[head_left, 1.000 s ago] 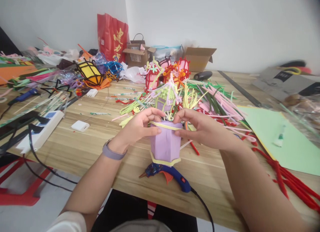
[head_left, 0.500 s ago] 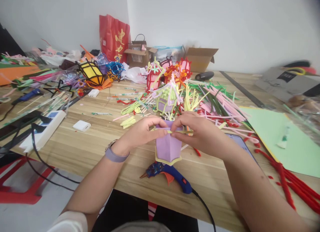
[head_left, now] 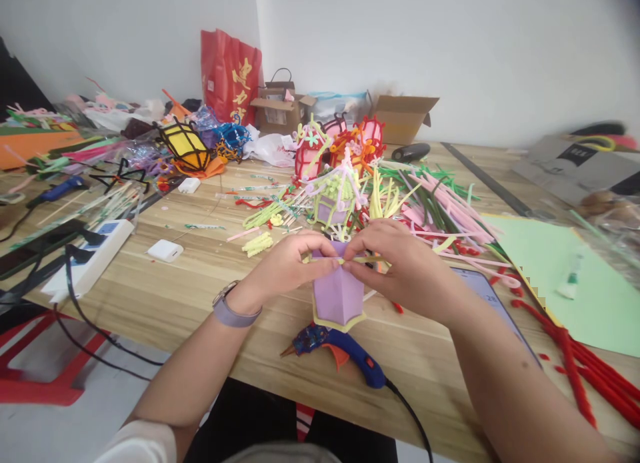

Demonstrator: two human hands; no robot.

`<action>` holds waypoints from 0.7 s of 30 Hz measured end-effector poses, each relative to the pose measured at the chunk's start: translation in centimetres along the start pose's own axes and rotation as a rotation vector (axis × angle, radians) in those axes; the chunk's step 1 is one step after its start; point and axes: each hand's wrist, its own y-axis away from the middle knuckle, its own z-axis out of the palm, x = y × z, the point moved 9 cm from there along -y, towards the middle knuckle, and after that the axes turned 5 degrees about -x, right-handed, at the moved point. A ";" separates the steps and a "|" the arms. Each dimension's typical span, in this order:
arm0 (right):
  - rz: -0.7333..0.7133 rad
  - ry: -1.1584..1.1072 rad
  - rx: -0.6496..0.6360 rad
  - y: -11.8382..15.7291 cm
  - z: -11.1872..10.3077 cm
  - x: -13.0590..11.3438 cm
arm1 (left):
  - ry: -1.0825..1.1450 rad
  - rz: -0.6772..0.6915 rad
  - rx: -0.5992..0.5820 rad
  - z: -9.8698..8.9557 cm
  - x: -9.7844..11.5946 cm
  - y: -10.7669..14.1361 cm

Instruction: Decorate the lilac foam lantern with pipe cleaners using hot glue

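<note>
A purple paper lantern body stands in front of me, its lower edge trimmed with a yellow pipe cleaner. Along its upper edge, my left hand pinches another yellow pipe cleaner, thumb in front and fingers over the rim. Close beside it, my right hand pinches the same strip, whose free end sticks out to the right. The two sets of fingertips nearly meet at the lantern's front corner. Just below lies a blue hot glue gun, its nozzle pointing left.
Behind the hands stands a finished purple and yellow lantern, with pink pipe cleaners to its right. A phone lies by my right forearm. Green card and red pipe cleaners are at right. A power strip sits at left.
Both hands keep their pinch at the upper edge, with the fingertips shifted only slightly. The whole view has moved a little; the glue gun lies as before.
</note>
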 end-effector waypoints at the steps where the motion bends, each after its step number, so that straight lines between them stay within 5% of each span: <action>1: 0.002 0.001 0.004 0.0 0.0 0.0 | 0.005 0.000 0.001 0.0 0.1 0.0; 12: 0.012 0.110 0.030 0.0 0.0 -0.2 | 0.055 -0.088 0.085 -0.3 -0.8 0.0; 21: -0.010 0.555 0.216 0.2 -0.4 -1.9 | 0.018 -0.123 0.117 -0.6 -0.9 0.1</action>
